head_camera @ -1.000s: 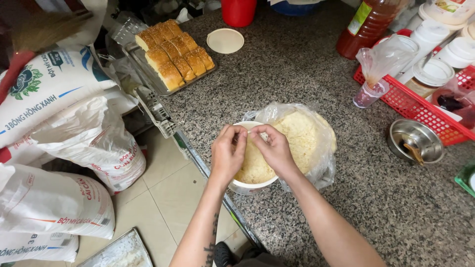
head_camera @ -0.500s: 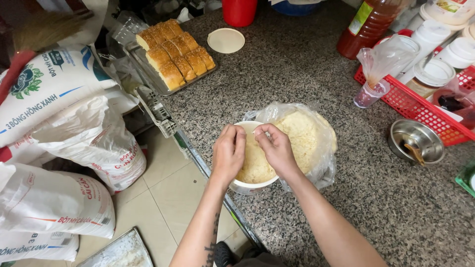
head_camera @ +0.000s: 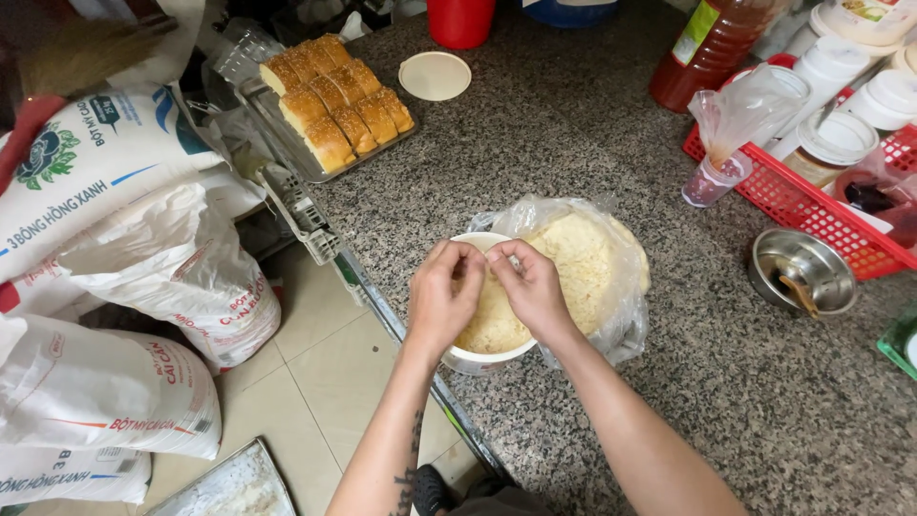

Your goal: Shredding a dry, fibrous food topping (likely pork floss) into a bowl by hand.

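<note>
White sacks (head_camera: 143, 287) are stacked on the tiled floor at the far left, with a metal tray (head_camera: 229, 487) lying below them. Up on the granite counter (head_camera: 573, 124) sits a tray of golden loaves (head_camera: 334, 100), and just right of it a small cream lid (head_camera: 435, 75).

At the counter's near edge stands a white bowl (head_camera: 478, 358) heaped with pale crumbly stuff (head_camera: 492, 320). Both forearms reach up from the bottom of the view and meet over it. The left hand (head_camera: 441, 298) is bent at the wrist, palm down, fingers curled together and pinching at something small above the bowl's far rim (what exactly, I cannot tell). The right hand (head_camera: 530, 287) mirrors it, fingers bunched, its tips touching those of the left.

Directly behind the bowl and touching it is a clear bag (head_camera: 597, 263) of the same pale crumbs, its mouth open.

Further right lie a steel bowl (head_camera: 802, 272) holding a spoon, a red basket (head_camera: 812, 205) of lidded tubs, a plastic cup (head_camera: 712, 177), and a bottle (head_camera: 712, 43) of reddish sauce.
</note>
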